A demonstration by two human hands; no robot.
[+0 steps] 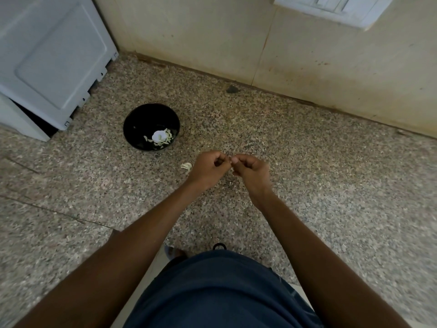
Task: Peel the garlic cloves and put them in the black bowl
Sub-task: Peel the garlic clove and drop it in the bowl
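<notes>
speckled granite bench [307, 185] takes up most of the shot, running back to a stained beige wall [212, 31] with a white switch plate [335, 8] up at the top right corner. on the far left sits a big white appliance [47, 55], looks like its back or side panel, hard to tell what it is exactly. person in a dark blue shirt [217, 292] stands at the near edge, both bare forearms reaching out over the bench.

black bowl [151, 127] sits on the bench just right of the appliance, well left of the hands. inside it there's a small pile of peeled garlic cloves [163, 138] toward the near right side, plus one bright white round thing among them that i can't make out.

left hand [208, 168] and right hand [251, 168] are held together above the bench, nearly touching at the tips. fingers on both are curled in, thumb and forefinger pinched narrow on a tiny pale bit between them, presumably a garlic clove [233, 159], but it's mostly hidden so can't say how peeled it is.

just left of the left hand there's a small whitish garlic piece [186, 166] lying on the bench, could be skin or an unpeeled clove. a small dark smudge [233, 89] sits back by the wall
</notes>
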